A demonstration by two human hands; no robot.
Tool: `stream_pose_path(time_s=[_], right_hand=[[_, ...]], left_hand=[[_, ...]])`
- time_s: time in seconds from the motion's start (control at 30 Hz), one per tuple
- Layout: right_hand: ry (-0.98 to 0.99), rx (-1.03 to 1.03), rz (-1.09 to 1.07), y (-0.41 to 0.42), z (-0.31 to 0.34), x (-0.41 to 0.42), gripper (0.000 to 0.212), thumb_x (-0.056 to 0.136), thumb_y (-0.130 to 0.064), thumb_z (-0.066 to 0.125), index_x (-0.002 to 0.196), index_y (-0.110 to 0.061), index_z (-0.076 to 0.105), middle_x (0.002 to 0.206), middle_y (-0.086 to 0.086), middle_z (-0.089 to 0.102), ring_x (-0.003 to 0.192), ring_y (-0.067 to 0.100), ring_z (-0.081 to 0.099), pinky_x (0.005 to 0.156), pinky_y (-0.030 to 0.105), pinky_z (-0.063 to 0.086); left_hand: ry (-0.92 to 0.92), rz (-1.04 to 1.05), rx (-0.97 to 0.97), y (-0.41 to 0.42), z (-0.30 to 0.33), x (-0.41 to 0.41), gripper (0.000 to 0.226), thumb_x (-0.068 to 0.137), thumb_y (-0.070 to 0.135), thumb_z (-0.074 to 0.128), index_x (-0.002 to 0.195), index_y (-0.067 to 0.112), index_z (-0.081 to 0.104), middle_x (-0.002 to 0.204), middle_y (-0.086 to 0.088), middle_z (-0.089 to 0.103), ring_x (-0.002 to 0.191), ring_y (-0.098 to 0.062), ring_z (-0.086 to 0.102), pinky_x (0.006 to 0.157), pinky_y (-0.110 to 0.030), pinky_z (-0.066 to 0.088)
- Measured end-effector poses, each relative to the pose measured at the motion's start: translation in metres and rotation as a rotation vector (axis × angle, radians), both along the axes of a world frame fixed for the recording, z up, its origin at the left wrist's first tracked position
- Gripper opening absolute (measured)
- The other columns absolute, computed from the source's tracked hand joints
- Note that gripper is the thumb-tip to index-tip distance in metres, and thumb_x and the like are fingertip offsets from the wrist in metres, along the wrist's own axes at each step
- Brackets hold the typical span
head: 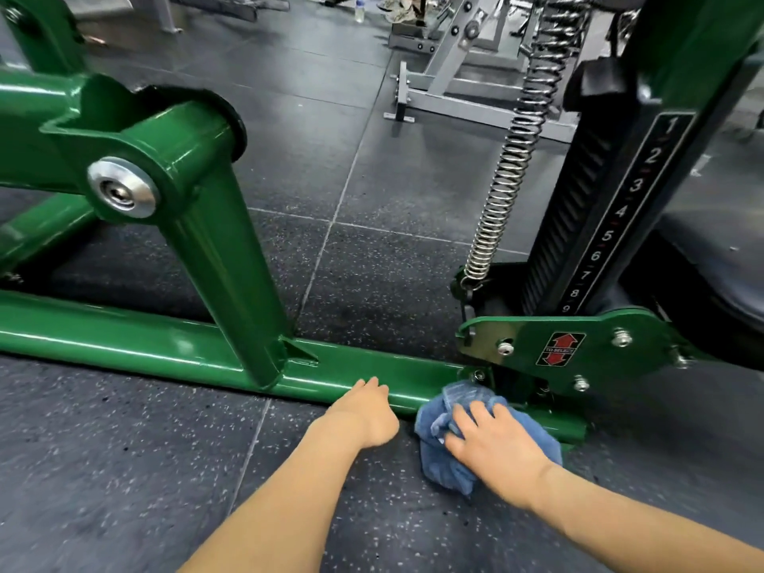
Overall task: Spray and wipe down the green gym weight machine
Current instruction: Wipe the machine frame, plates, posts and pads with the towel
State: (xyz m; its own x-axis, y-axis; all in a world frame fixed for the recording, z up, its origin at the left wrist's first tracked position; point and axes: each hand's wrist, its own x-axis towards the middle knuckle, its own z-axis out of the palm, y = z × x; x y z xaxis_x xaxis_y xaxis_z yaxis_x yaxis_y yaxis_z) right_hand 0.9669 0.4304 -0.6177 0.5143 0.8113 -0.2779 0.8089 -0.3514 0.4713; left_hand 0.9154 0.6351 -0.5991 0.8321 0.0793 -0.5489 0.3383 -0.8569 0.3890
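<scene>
The green weight machine's base bar (165,345) runs along the floor from the left to the lower right, with an angled upright (215,250) welded to it. My right hand (492,440) presses a crumpled blue cloth (442,411) against the bar's right end, below the green bracket (578,349) with a red arrow label. My left hand (368,411) rests on the bar just left of the cloth, its fingers curled over the top edge. No spray bottle shows.
A coil spring (512,167) rises from the bracket beside a black numbered weight stack (599,217). A grey machine frame (450,88) stands on the dark speckled rubber floor (124,469) behind. A water bottle (359,8) stands far back.
</scene>
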Motion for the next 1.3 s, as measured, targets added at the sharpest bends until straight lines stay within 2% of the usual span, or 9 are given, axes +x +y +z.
stream_pose_path(time_s=[0.07, 0.17, 0.3, 0.6, 0.73, 0.87, 1.0, 1.2, 1.3], right_hand=[[-0.020, 0.097, -0.042, 0.012, 0.013, 0.000, 0.056, 0.029, -0.019, 0.087, 0.082, -0.019, 0.069, 0.091, 0.015, 0.064, 0.072, 0.032, 0.055, 0.055, 0.041, 0.043], [-0.071, 0.161, -0.147, 0.028, 0.028, 0.006, 0.061, 0.047, -0.018, 0.085, 0.105, -0.013, 0.068, 0.122, 0.028, 0.058, 0.093, 0.041, 0.060, 0.070, 0.045, 0.049], [-0.044, 0.009, -0.275, 0.043, 0.011, 0.018, 0.066, 0.089, -0.018, 0.058, 0.147, -0.012, 0.025, 0.149, 0.037, 0.016, 0.130, 0.050, 0.031, 0.099, 0.053, 0.035], [-0.033, -0.257, -0.033, 0.014, 0.007, 0.001, 0.043, 0.098, -0.014, 0.048, 0.140, -0.007, 0.040, 0.152, 0.036, 0.012, 0.138, 0.055, 0.014, 0.107, 0.065, 0.020], [-0.045, -0.110, -0.008, 0.020, 0.031, -0.005, 0.043, 0.094, -0.011, 0.052, 0.137, -0.008, 0.045, 0.152, 0.031, 0.020, 0.138, 0.048, 0.021, 0.110, 0.058, 0.023], [-0.186, -0.085, 0.074, -0.002, 0.025, 0.011, 0.041, 0.085, -0.031, 0.066, 0.125, -0.019, 0.063, 0.143, 0.024, 0.045, 0.131, 0.045, 0.042, 0.102, 0.059, 0.038], [-0.257, -0.296, 0.265, -0.033, 0.004, 0.022, 0.044, 0.098, -0.025, 0.048, 0.140, -0.010, 0.045, 0.153, 0.029, 0.021, 0.140, 0.050, 0.018, 0.108, 0.068, 0.009], [-0.097, -0.205, 0.188, -0.047, 0.024, 0.007, 0.039, 0.054, -0.033, 0.090, 0.090, -0.025, 0.077, 0.118, 0.009, 0.068, 0.113, 0.032, 0.062, 0.096, 0.053, 0.046], [-0.116, 0.028, 0.196, -0.048, 0.035, -0.004, 0.038, 0.057, -0.033, 0.087, 0.093, -0.026, 0.076, 0.118, 0.007, 0.068, 0.113, 0.029, 0.063, 0.094, 0.050, 0.050]], left_hand=[[-0.011, 0.010, -0.010, -0.002, 0.001, 0.002, 0.058, 0.100, 0.014, 0.033, 0.153, 0.005, 0.011, 0.162, -0.010, 0.001, 0.149, -0.024, 0.001, 0.120, -0.034, 0.009], [-0.043, 0.035, -0.028, -0.005, 0.002, 0.004, 0.060, 0.100, 0.017, 0.035, 0.154, 0.006, 0.010, 0.162, -0.009, 0.000, 0.149, -0.023, 0.000, 0.119, -0.031, 0.007], [-0.014, 0.051, -0.035, -0.007, -0.005, -0.003, 0.061, 0.100, 0.017, 0.037, 0.154, 0.007, 0.011, 0.162, -0.008, 0.000, 0.149, -0.023, 0.002, 0.119, -0.031, 0.009], [0.025, 0.113, -0.043, 0.015, 0.001, -0.015, 0.061, 0.099, 0.021, 0.039, 0.154, 0.010, 0.014, 0.162, -0.005, 0.002, 0.149, -0.022, 0.006, 0.120, -0.031, 0.013], [0.002, 0.119, -0.051, 0.014, 0.012, -0.013, 0.062, 0.099, 0.021, 0.039, 0.154, 0.010, 0.012, 0.162, -0.006, 0.003, 0.149, -0.023, 0.007, 0.119, -0.030, 0.012], [-0.037, 0.092, -0.079, -0.002, 0.016, -0.016, 0.062, 0.100, 0.022, 0.040, 0.154, 0.010, 0.011, 0.162, -0.005, 0.001, 0.149, -0.022, 0.004, 0.120, -0.030, 0.010], [-0.053, 0.145, -0.177, -0.033, 0.006, -0.029, 0.062, 0.100, 0.021, 0.040, 0.155, 0.013, 0.011, 0.162, -0.001, 0.000, 0.149, -0.018, 0.007, 0.120, -0.030, 0.013], [-0.147, -0.027, -0.225, -0.071, 0.016, -0.032, 0.065, 0.099, 0.017, 0.040, 0.155, 0.016, 0.007, 0.162, 0.002, -0.005, 0.149, -0.014, 0.001, 0.120, -0.030, 0.012], [-0.307, -0.051, -0.238, -0.074, 0.034, -0.014, 0.066, 0.099, 0.016, 0.041, 0.155, 0.018, 0.006, 0.162, 0.003, -0.004, 0.149, -0.013, -0.001, 0.120, -0.032, 0.014]])
